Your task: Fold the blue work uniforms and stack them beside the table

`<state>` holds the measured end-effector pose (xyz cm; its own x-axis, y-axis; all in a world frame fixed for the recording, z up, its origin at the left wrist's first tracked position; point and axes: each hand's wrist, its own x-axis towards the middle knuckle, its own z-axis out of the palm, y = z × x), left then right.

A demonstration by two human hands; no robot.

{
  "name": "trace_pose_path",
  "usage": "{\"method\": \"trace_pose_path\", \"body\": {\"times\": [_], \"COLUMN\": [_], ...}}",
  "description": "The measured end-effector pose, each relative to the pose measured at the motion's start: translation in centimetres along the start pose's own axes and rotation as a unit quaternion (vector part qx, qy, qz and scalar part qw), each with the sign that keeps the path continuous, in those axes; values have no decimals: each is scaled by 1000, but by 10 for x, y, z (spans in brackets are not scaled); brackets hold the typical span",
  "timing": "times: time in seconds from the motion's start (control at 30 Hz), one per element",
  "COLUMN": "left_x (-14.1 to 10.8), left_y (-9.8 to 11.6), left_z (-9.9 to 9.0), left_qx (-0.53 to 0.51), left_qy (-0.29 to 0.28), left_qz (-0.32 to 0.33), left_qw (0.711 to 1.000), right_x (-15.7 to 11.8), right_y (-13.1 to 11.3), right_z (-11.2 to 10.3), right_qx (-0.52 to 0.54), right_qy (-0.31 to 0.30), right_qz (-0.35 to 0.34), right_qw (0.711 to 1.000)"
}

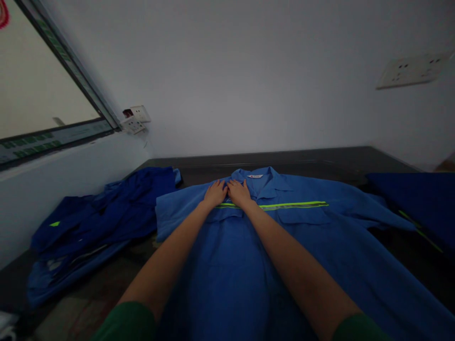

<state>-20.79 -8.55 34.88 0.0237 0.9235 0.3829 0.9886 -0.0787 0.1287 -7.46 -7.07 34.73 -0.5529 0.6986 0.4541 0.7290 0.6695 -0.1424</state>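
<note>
On the dark table (302,158), in the middle, a blue shirt (227,265) is laid out, with the collar (265,179) toward the wall (256,85). One sleeve (177,203) is stretched to the left, the other to the right. To the left of the shirt, a pile of clothes (106,213), mostly dark blue, is heaped. At the right edge, a dark blue garment (423,199) is placed, and it is partly cut by the picture border. The chest of the shirt is crossed by a yellow-green stripe (295,205).

Both hands are placed flat on the shirt, just beside the collar, above the stripe. By the left hand (215,193) and the right hand (240,192) the cloth is touched from above; the fingers are extended and only slightly spread, and nothing is seen gripped. Inside the collar a small white label (255,176) is seen.
</note>
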Motion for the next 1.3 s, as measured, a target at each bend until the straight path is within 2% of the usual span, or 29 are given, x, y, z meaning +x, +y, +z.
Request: {"method": "trace_pose_path", "body": {"times": [0.1, 0.27, 0.37, 0.5, 0.57, 0.63, 0.73, 0.83, 0.9, 0.97, 1.07, 1.17, 1.3], "left_x": [1, -6, -8, -9, -7, -5, -6, -10, -13, -13, -7, 2, 12], "left_y": [-2, -4, 0, 1, -1, -3, -2, 4, 13, 29, 69, 129, 212], "left_z": [6, 3, 0, -2, 0, 3, 5, 1, -4, -10, -15, -10, 14], "left_qx": [30, 51, 66, 87, 81, 71, 62, 61, 70, 77, 68, 65, 56], "left_qy": [-16, 0, -11, -51, -38, -17, 6, 50, 97, 149, 180, 144, 72], "left_qz": [-52, -54, -76, -84, -86, -89, -89, -87, -65, -19, 51, 112, 214], "left_qw": [998, 997, 995, 991, 992, 993, 994, 993, 991, 986, 980, 981, 973], "right_x": [0, -1, -3, -1, 0, -7, -41, -105, -153, -192, -222, -221, -209], "right_y": [-1, 1, -7, -20, -9, 25, 114, 213, 264, 294, 306, 301, 296], "right_z": [-2, -1, -6, -29, -50, -76, -122, -166, -185, -193, -186, -170, -160], "right_qx": [2, 15, 23, 38, 39, 33, 6, -62, -117, -127, -120, -117, -111], "right_qy": [7, 11, 19, 77, 111, 135, 136, 112, 65, 37, 9, 11, 39], "right_qz": [2, 6, 8, -26, -33, -4, 96, 237, 306, 325, 307, 285, 281], "right_qw": [1000, 1000, 1000, 996, 993, 990, 986, 963, 942, 937, 944, 951, 952]}}
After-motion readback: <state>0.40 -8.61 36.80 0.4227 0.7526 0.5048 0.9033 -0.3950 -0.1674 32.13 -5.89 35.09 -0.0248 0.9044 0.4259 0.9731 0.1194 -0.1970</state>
